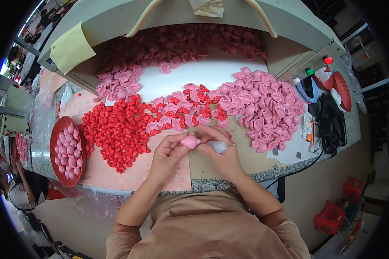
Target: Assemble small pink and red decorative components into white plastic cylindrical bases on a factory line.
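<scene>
My left hand [167, 152] pinches a small rounded pink plastic piece [189, 142] between thumb and fingers. The fingertips of my right hand [225, 160] meet the piece's pointed end, and a whitish squeeze bottle [218, 146] is tucked in that hand. Just beyond my hands lie rows of pink shell-like pieces [185, 105] with red parts set on or beside them. A big pile of loose red parts [112, 129] spreads to the left, and a heap of pink pieces [268, 108] rises to the right.
A red dish [57, 163] of rounded pink pieces stands at far left. Behind the work is a grey box-like machine [160, 26] with more pink pieces inside its opening. A phone in a blue holder [307, 88], a black bag [330, 125] and red dishes [342, 93] sit at right.
</scene>
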`<control>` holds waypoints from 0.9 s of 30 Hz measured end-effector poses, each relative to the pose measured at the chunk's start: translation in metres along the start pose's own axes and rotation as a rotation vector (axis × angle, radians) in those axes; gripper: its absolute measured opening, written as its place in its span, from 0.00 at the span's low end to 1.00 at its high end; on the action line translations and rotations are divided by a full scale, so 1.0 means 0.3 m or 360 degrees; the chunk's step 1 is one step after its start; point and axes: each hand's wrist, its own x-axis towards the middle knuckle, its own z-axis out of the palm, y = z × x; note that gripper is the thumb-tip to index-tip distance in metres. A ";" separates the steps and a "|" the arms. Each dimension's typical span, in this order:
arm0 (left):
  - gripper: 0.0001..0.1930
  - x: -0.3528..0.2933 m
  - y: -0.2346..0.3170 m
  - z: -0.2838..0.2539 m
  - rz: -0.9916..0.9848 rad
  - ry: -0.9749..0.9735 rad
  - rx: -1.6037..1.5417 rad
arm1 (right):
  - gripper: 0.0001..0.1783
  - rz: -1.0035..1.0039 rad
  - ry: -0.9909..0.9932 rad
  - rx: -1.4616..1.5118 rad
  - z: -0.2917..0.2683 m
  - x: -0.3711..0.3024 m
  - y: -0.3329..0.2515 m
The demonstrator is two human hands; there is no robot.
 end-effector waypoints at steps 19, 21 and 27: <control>0.14 0.002 -0.050 -0.039 0.0416 -0.0259 0.0277 | 0.23 -0.0326 -0.0272 -0.0202 -0.001 -0.008 0.020; 0.14 0.001 -0.050 -0.038 0.0475 -0.0290 0.0271 | 0.23 -0.0368 -0.0294 -0.0266 -0.002 -0.006 0.022; 0.15 -0.004 -0.047 -0.036 0.0512 -0.0280 0.0311 | 0.23 -0.0458 -0.0253 -0.0329 0.004 -0.003 0.019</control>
